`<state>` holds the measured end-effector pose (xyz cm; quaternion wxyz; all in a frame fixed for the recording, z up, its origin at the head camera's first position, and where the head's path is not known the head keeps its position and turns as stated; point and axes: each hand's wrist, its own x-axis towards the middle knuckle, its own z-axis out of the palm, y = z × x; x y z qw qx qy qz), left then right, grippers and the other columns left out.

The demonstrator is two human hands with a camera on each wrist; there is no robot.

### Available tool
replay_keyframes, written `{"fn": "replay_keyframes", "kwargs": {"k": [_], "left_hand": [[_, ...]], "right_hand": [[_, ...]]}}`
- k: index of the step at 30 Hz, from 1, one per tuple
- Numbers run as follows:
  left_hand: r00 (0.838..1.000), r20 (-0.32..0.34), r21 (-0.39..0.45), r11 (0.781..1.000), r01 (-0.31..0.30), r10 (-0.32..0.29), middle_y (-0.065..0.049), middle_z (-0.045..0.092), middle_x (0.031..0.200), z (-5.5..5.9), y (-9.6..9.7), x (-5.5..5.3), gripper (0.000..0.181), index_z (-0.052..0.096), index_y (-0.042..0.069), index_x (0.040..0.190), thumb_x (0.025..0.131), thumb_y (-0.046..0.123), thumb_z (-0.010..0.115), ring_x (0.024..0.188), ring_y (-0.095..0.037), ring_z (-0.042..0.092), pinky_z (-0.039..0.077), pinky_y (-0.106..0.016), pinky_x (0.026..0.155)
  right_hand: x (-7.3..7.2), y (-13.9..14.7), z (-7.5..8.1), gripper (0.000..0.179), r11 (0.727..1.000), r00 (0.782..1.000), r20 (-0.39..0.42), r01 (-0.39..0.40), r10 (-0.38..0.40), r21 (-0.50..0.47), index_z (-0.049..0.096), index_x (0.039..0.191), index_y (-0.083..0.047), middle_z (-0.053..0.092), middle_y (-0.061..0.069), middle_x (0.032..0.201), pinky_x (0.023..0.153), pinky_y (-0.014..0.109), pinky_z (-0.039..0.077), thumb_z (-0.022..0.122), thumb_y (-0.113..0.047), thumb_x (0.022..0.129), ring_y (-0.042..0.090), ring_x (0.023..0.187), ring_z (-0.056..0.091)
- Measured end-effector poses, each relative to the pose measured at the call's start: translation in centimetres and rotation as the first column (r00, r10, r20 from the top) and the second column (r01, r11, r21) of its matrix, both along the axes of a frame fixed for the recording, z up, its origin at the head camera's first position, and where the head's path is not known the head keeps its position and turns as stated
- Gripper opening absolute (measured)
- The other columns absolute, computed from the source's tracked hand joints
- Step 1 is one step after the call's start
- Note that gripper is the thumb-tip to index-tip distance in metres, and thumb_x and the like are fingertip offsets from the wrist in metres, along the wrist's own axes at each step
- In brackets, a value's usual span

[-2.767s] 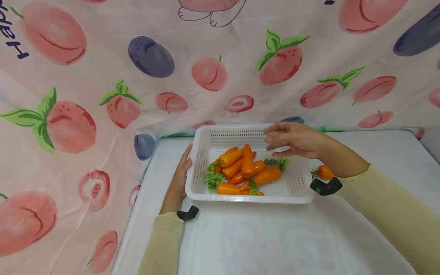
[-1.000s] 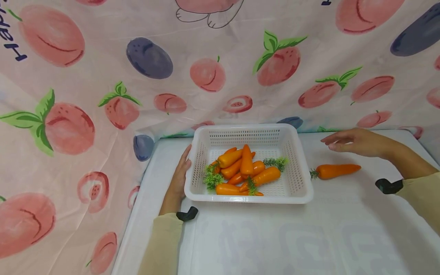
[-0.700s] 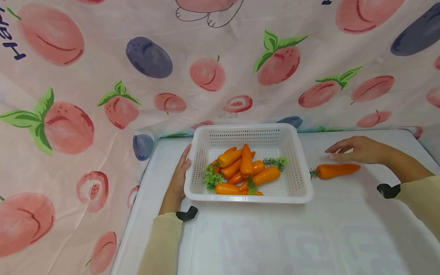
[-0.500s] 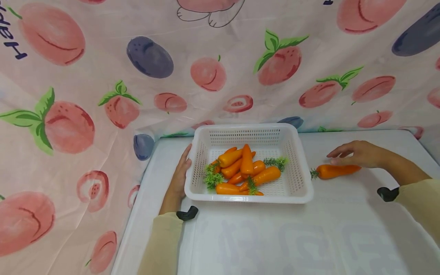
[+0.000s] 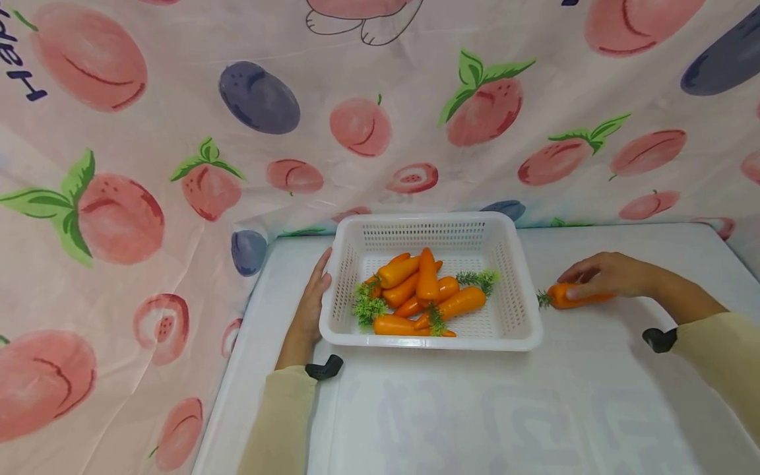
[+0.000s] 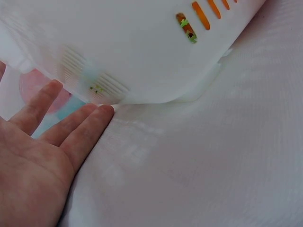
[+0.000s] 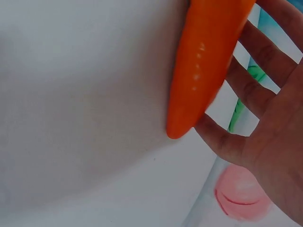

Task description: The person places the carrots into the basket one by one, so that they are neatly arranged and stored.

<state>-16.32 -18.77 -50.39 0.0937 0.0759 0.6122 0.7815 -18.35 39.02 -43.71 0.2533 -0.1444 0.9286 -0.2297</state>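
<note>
In the head view, a white plastic basket (image 5: 430,342) with slotted walls holds several orange carrots (image 5: 460,305) with green tops. My left hand (image 5: 309,310) rests against its left end, and in the left wrist view the straight fingers (image 6: 87,130) touch the basket's outer wall low down. To the right of the basket, my right hand (image 5: 617,274) grips a single carrot (image 5: 561,298) lying on its side, thumb on the near side and fingers on the far side. Its leafy end points at the basket. In the right wrist view the fingers (image 7: 253,92) lie along the carrot's smooth tapered body.
A white cloth (image 5: 445,409) covers the table under the basket. Behind and to the left hangs a pink curtain (image 5: 380,72) printed with fruit, close to the table's back edge. Each wrist wears a small black device (image 5: 324,367).
My right hand has moved from over the basket to the right, then lowered onto the lone carrot and taken hold of it. The left hand and basket have stayed in place.
</note>
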Motion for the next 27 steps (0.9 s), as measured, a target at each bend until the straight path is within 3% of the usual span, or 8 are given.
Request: {"fn": "replay_keyframes", "kwargs": {"k": [5,14,27], "left_hand": [[1.000,0.001,-0.014,1.000,-0.002,0.003,0.005,0.022,0.169,0.1,0.0,0.0,0.059,0.024,0.039,0.162,0.106,0.033,0.042,0.154,-0.029,0.024,0.021,-0.061,0.121],[1.000,-0.005,0.004,1.000,0.004,-0.004,0.004,0.023,0.169,0.2,0.2,0.0,0.060,0.023,0.039,0.162,0.106,0.032,0.042,0.153,-0.031,0.026,0.022,-0.061,0.121],[1.000,-0.009,-0.003,1.000,-0.002,0.002,0.004,0.024,0.169,0.1,0.2,0.1,0.059,0.024,0.039,0.162,0.105,0.031,0.041,0.153,-0.030,0.026,0.022,-0.062,0.120]], "right_hand": [[0.0,-0.1,-0.4,0.046,1.000,1.000,0.008,0.002,-0.002,0.011,0.074,0.123,-0.020,0.069,0.006,0.125,0.082,0.035,0.050,0.075,-0.050,0.088,0.026,0.112,0.056],[-0.1,0.0,-1.1,0.049,1.000,1.000,0.006,-0.011,0.011,0.003,0.073,0.125,-0.019,0.066,0.011,0.130,0.088,0.054,0.054,0.077,-0.049,0.086,0.031,0.116,0.056],[-0.1,-0.3,-1.0,0.052,1.000,1.000,0.014,-0.012,0.012,0.012,0.073,0.124,-0.014,0.066,0.010,0.127,0.093,0.058,0.051,0.082,-0.044,0.083,0.034,0.117,0.055]]}}
